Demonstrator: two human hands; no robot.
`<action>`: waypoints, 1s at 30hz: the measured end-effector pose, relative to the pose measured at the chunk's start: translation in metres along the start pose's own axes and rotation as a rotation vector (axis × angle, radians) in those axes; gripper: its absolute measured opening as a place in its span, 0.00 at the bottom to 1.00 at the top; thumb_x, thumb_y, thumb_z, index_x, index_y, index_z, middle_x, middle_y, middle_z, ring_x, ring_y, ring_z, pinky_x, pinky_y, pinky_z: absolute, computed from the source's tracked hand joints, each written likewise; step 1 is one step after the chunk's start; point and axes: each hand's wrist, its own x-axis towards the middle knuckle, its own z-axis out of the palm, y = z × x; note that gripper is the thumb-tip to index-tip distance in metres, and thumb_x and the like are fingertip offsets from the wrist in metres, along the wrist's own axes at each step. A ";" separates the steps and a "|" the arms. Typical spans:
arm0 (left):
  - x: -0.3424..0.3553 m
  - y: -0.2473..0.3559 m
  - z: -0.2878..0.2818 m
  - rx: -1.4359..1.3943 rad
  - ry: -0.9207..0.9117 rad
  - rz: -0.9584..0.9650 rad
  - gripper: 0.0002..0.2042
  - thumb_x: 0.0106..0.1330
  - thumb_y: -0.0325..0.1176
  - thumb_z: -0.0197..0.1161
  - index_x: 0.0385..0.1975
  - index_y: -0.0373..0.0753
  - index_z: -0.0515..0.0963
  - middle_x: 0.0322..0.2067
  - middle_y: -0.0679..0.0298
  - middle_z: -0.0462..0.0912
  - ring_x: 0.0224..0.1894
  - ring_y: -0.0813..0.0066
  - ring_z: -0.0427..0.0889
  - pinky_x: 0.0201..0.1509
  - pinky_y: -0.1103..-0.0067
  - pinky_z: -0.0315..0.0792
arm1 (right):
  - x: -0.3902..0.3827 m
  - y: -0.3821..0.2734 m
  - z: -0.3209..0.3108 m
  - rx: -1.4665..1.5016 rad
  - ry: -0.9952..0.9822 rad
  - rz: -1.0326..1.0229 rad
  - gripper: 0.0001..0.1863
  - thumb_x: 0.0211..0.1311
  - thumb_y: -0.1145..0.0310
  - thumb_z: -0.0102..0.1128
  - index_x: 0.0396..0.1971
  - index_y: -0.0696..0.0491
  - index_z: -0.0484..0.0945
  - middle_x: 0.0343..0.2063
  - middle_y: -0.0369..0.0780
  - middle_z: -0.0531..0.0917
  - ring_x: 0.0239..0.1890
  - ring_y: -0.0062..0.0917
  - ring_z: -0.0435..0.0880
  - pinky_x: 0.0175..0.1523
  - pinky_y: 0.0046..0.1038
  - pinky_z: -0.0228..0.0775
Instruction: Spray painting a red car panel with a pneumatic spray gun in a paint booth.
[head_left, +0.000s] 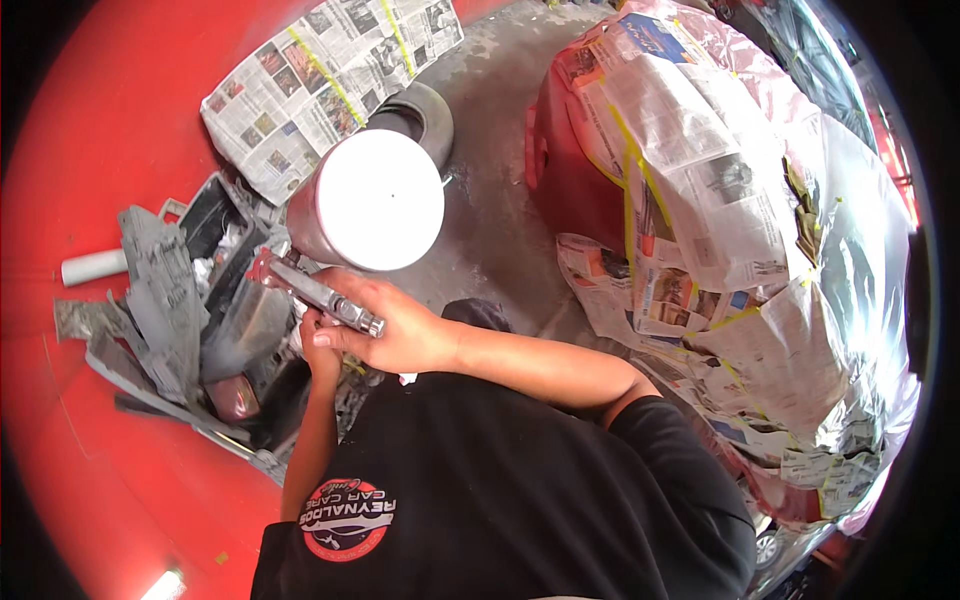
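Observation:
My right hand (400,320) is wrapped round a metal spray gun (318,294), whose reddish front end points toward the upper left. Just below it, my left hand (322,345) is closed close to the underside of the gun. The right hand partly covers its fingers, and what they grip is hidden. Beyond the gun stands a large round container with a white top (385,200). Left of my hands lies a pile of grey and black plastic car parts (170,290).
A newspaper-covered panel with yellow tape (325,85) leans by the red wall (100,200). A tyre (430,120) lies behind the container. At right stands a red car (575,170) masked with newspaper and plastic sheeting (740,200). A white tube (95,266) sticks out at left.

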 end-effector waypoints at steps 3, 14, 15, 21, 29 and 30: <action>0.052 0.008 -0.015 0.171 -0.087 -0.014 0.15 0.64 0.39 0.54 0.44 0.35 0.71 0.37 0.61 0.77 0.39 0.73 0.76 0.41 0.76 0.70 | 0.039 0.005 -0.002 0.031 0.011 0.029 0.24 0.59 0.66 0.60 0.52 0.59 0.66 0.41 0.43 0.76 0.46 0.28 0.75 0.52 0.30 0.65; 0.243 -0.002 0.004 0.817 -0.431 -0.013 0.12 0.62 0.38 0.57 0.41 0.39 0.72 0.41 0.58 0.76 0.43 0.67 0.76 0.45 0.70 0.70 | 0.152 0.063 -0.081 0.017 0.173 0.011 0.30 0.57 0.59 0.60 0.57 0.57 0.64 0.47 0.52 0.75 0.53 0.44 0.72 0.57 0.36 0.63; 0.260 -0.007 0.013 0.826 -0.449 -0.017 0.12 0.62 0.38 0.57 0.41 0.39 0.72 0.41 0.58 0.76 0.43 0.67 0.76 0.45 0.70 0.70 | 0.164 0.079 -0.090 -0.022 0.202 -0.077 0.29 0.58 0.58 0.60 0.55 0.58 0.65 0.45 0.49 0.75 0.49 0.39 0.74 0.54 0.33 0.64; 0.365 -0.022 0.068 1.028 -0.675 -0.045 0.14 0.61 0.38 0.58 0.43 0.40 0.72 0.45 0.56 0.73 0.47 0.64 0.72 0.49 0.69 0.68 | 0.235 0.104 -0.182 0.024 0.320 -0.118 0.16 0.58 0.63 0.61 0.42 0.56 0.75 0.29 0.42 0.80 0.33 0.31 0.79 0.38 0.32 0.70; 0.478 -0.063 0.184 1.237 -0.983 -0.063 0.17 0.60 0.39 0.59 0.47 0.42 0.71 0.50 0.53 0.69 0.53 0.60 0.68 0.54 0.67 0.65 | 0.282 0.139 -0.271 -0.010 0.512 -0.192 0.08 0.60 0.66 0.58 0.30 0.56 0.79 0.25 0.42 0.79 0.28 0.34 0.78 0.33 0.33 0.69; 0.492 -0.069 0.194 1.265 -1.023 -0.061 0.17 0.60 0.39 0.60 0.47 0.42 0.71 0.51 0.53 0.69 0.54 0.60 0.68 0.54 0.67 0.64 | 0.284 0.145 -0.281 -0.098 0.533 -0.156 0.08 0.60 0.66 0.58 0.31 0.55 0.79 0.26 0.42 0.79 0.28 0.34 0.78 0.34 0.32 0.70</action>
